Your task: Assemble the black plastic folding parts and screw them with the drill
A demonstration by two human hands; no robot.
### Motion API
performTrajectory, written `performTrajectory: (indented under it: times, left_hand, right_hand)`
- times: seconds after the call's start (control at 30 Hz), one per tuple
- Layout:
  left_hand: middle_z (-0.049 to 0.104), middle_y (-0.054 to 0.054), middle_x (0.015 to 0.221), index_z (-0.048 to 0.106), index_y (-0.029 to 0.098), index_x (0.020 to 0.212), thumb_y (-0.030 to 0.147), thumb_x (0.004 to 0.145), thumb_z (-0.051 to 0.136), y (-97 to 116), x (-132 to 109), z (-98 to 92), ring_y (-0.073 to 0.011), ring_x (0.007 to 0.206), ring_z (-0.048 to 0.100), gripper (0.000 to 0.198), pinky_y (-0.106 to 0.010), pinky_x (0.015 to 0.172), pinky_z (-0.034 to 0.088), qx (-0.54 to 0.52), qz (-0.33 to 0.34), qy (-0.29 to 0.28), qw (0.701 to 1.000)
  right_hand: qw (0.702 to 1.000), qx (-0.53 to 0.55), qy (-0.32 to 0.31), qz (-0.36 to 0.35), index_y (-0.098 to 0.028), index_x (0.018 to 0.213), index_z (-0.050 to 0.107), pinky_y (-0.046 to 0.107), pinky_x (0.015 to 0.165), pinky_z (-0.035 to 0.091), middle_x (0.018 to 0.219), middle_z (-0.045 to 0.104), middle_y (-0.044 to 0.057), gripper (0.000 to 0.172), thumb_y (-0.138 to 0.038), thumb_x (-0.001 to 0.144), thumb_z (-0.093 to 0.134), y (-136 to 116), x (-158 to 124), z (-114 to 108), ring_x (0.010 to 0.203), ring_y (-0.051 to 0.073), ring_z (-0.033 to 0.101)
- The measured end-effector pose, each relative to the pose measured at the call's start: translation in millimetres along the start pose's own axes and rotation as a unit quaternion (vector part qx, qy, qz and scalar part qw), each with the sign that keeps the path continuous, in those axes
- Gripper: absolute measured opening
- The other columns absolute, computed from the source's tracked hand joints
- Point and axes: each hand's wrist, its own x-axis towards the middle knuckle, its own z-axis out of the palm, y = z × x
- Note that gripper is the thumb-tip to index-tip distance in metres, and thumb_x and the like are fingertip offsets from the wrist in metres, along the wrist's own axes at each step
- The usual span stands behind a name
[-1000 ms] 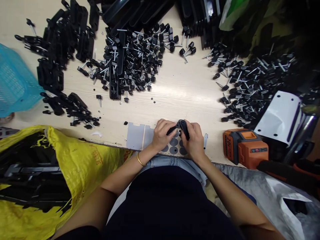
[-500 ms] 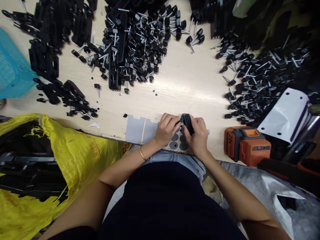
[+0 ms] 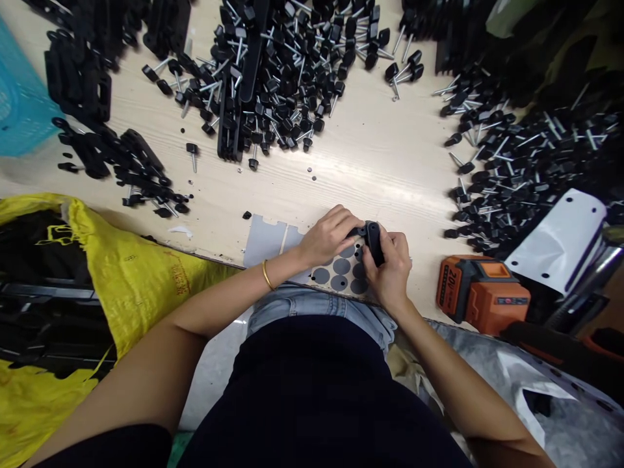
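Observation:
My right hand (image 3: 390, 268) is closed around an elongated black plastic part (image 3: 374, 243), which stands out between thumb and fingers. My left hand (image 3: 329, 235) is closed too, its fingertips at a smaller black piece (image 3: 359, 231) that meets the top of the long part. Whether the two pieces are joined cannot be made out. Below the hands, at the table's front edge, lies a pale sheet with grey round discs (image 3: 342, 266). Grey rectangular sheets (image 3: 266, 239) lie left of it, partly covered by my left hand and forearm.
Black-headed bolts are heaped at the back (image 3: 292, 84) and at the right (image 3: 507, 169). Black plastic parts (image 3: 97, 97) pile up at the left beside a blue basket (image 3: 24, 104). An orange battery (image 3: 497, 292) sits right; a yellow sack (image 3: 146, 273) hangs front left.
The camera view has shifted slightly. Both hands stay together at the black parts; the left hand has drawn its fingers flatter, and more grey discs show beneath it.

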Motion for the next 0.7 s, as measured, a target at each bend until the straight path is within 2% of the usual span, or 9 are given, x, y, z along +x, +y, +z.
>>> performTrajectory:
  times: [0.1,0.3,0.4,0.57,0.7]
  left_hand:
    - [0.057,-0.004,0.085,0.051,0.017,0.095,0.024,0.092,0.048,-2,8,-1.0,-0.0175,0.084,0.055,0.009,-0.032,0.072,0.049,-0.015,0.029,-0.023,0.999]
    - [0.057,-0.006,0.089,0.048,0.014,0.101,0.021,0.091,0.047,11,8,20.3,-0.0161,0.085,0.053,0.012,-0.029,0.073,0.047,-0.019,-0.037,0.092,0.995]
    - [0.059,-0.006,0.093,0.050,0.013,0.105,0.023,0.089,0.052,13,0,17.3,-0.0173,0.089,0.053,0.019,-0.032,0.078,0.046,-0.003,-0.017,0.073,0.997]
    - [0.061,-0.005,0.088,0.061,0.016,0.096,0.032,0.088,0.057,0,-11,-3.3,-0.0181,0.085,0.053,0.018,-0.036,0.080,0.042,0.077,-0.057,0.086,0.992]
    - [0.061,-0.004,0.088,0.062,0.017,0.098,0.033,0.089,0.055,-7,-7,-2.1,-0.0164,0.084,0.053,0.019,-0.033,0.077,0.043,0.034,0.007,0.034,0.999]
  right_hand:
    - [1.000,0.000,0.014,0.008,-0.020,0.127,0.052,0.034,0.070,0.046,0.088,0.047,0.006,0.041,-0.026,0.086,0.049,1,0,1,0.081,0.020,0.050]
    - [0.998,0.003,0.062,0.028,-0.019,0.129,0.050,0.036,0.073,0.046,0.088,0.046,0.005,0.043,-0.023,0.086,0.048,3,1,7,0.084,0.020,0.050]
    - [0.998,0.004,0.051,0.027,-0.020,0.131,0.048,0.037,0.076,0.046,0.092,0.047,0.007,0.045,-0.022,0.086,0.048,2,1,9,0.088,0.021,0.050]
    - [1.000,0.009,0.003,-0.005,-0.022,0.133,0.047,0.036,0.076,0.046,0.093,0.049,0.007,0.047,-0.019,0.086,0.048,0,1,5,0.089,0.021,0.051]
    - [0.999,0.030,-0.013,-0.012,-0.023,0.134,0.046,0.034,0.072,0.047,0.092,0.049,0.006,0.048,-0.019,0.086,0.048,0,3,2,0.087,0.021,0.051]
